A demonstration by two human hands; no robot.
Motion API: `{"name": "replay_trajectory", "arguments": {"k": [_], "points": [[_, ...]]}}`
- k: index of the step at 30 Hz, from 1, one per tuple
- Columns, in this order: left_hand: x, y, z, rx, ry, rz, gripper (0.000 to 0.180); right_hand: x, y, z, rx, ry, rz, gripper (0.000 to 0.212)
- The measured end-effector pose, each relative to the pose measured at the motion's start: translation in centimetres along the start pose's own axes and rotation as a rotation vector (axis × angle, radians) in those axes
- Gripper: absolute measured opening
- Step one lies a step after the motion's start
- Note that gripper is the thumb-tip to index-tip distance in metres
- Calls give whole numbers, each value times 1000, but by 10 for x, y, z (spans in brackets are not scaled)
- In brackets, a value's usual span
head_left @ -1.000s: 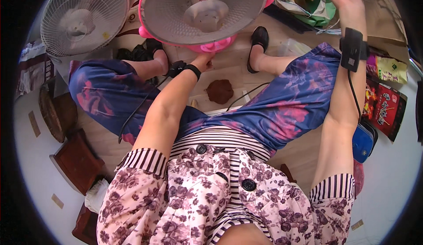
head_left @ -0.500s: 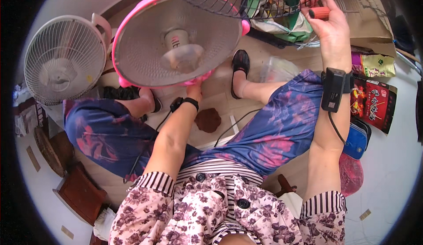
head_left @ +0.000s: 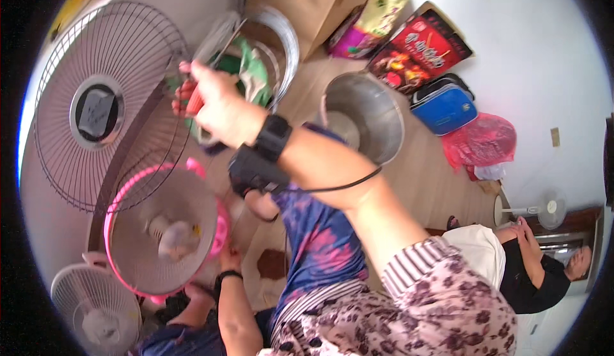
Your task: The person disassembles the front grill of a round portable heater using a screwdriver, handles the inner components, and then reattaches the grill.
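Observation:
My right hand [head_left: 220, 110] is closed around the red handle of what looks like a screwdriver [head_left: 194, 98], its fingers at the edge of a round black wire grille [head_left: 144, 55]. The grille stands raised at the left, its silver-rimmed centre disc showing. Below and partly behind it is a pink-rimmed round appliance [head_left: 220, 225] with a grey dish and a pale core. My left hand [head_left: 229, 258] grips the appliance low on its pink side; the fingertips are partly hidden.
A white fan [head_left: 96, 311] stands at the lower left. Near my right forearm are a metal bucket [head_left: 377, 119], coiled wire [head_left: 288, 42] and a green bag [head_left: 252, 71]. Boxes, a blue case [head_left: 444, 108] and a pink bag [head_left: 483, 142] line the wall. Another person [head_left: 534, 279] sits at right.
The view has swung round to the right. My right hand has carried the grille over to the left, turning its face into view. The left hand stays on the appliance.

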State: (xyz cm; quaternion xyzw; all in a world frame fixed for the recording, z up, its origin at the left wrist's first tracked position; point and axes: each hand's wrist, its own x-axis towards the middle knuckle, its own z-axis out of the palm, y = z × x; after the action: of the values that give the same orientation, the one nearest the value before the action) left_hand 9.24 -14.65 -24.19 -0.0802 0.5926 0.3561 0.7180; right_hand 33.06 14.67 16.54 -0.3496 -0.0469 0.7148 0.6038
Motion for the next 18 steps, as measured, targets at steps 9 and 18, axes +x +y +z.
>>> {"name": "replay_trajectory", "arguments": {"k": [9, 18], "points": [[-65, 19, 68, 60, 93, -176, 20, 6, -28, 17, 168, 129, -71, 25], [-150, 59, 96, 838, -201, 155, 20, 15, 3, -26, -453, -572, -419, 23]]}}
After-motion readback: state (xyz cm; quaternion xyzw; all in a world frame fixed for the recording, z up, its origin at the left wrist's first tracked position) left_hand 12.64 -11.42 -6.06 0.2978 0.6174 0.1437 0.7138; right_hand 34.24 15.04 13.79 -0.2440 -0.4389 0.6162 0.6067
